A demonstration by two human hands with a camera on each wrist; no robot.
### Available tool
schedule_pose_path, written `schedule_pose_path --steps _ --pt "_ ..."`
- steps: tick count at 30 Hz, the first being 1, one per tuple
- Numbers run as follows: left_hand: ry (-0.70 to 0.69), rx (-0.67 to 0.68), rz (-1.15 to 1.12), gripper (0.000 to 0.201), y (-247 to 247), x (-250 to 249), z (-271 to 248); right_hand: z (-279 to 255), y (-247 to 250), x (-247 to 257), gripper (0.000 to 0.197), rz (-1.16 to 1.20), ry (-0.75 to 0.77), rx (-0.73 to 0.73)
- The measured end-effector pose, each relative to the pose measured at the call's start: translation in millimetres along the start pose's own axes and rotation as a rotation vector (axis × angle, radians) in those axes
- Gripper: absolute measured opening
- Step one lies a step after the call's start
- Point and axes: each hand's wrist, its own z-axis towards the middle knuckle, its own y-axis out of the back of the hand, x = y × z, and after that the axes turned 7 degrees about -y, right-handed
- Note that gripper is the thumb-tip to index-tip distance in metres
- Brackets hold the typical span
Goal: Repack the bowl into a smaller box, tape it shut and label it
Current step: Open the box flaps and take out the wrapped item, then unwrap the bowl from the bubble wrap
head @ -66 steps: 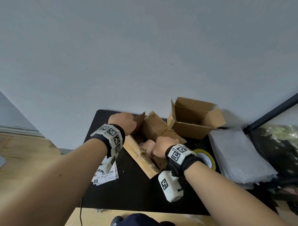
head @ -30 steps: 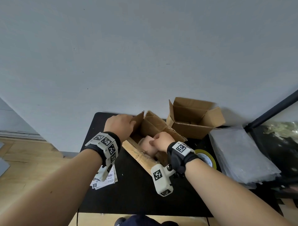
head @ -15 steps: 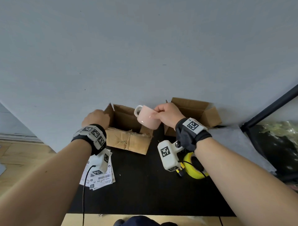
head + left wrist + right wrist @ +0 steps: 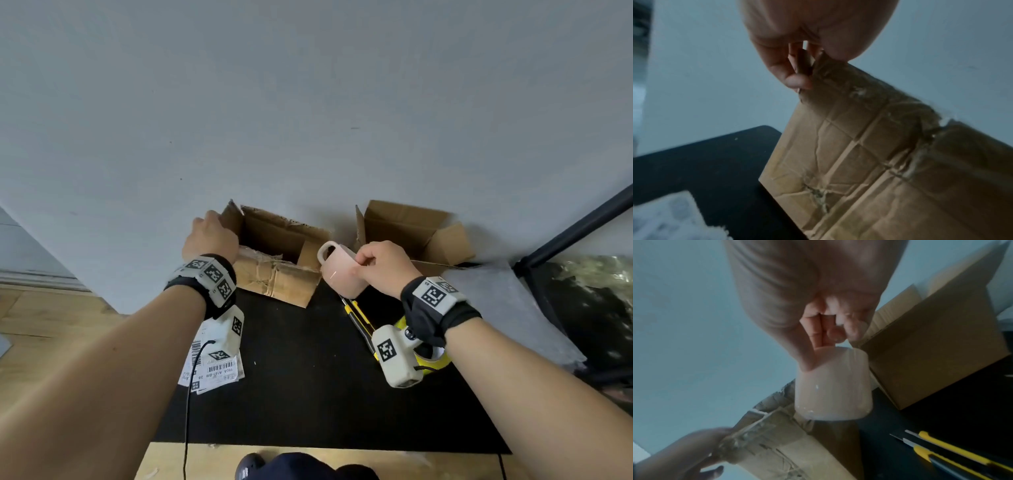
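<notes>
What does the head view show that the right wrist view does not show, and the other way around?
Only the head view: the labels, the yellow tape roll, the grey sheets and the mug's handle.
Only the right wrist view: the right hand's fingers from below, pinching the mug's rim.
Both: the pink mug held by the right hand, the left hand gripping the worn box, the smaller box and the knife.
</notes>
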Motion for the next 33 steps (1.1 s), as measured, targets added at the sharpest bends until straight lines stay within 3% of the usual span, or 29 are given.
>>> schedule_pose_path --steps 5,9,11,15,18,20,25,27,33 --pt "0.235 -0.088 -0.2 0.037 -3 4 3 -3 2 -9 0.01 -0.038 -0.014 0.031" --pt "0.237 -0.086 -0.289 0.036 -7 -5 0 -6 -12 -11 0.006 -0.261 0.025 0.102" --pt "0.138 -0.168 -0.276 0.036 -9 -9 -5 -9 -22 -11 0.012 -0.354 0.056 0.14" --pt "-0.294 -0.382 -0.079 0.038 -10 -18 -20 -10 -42 -12 0.019 -0.432 0.095 0.214" --pt "-0.63 -0.362 -0.007 0.019 -17 -28 -31 -11 -55 -13 0.026 -0.431 0.05 0.284" --pt "-0.771 -0.314 -0.029 0.01 -26 -33 -39 -11 -62 -15 0.03 -0.425 0.044 0.298" --pt "-0.852 -0.139 -0.097 0.029 -46 -56 -55 -6 -62 -36 0.022 -0.458 0.03 0.387" --pt "-0.858 -0.089 -0.099 0.026 -53 -67 -60 -7 -58 -49 0.02 -0.418 0.021 0.39" --pt "-0.929 0.007 -0.085 0.017 -68 -137 -84 -6 -13 -92 0.017 -0.112 -0.054 0.157"
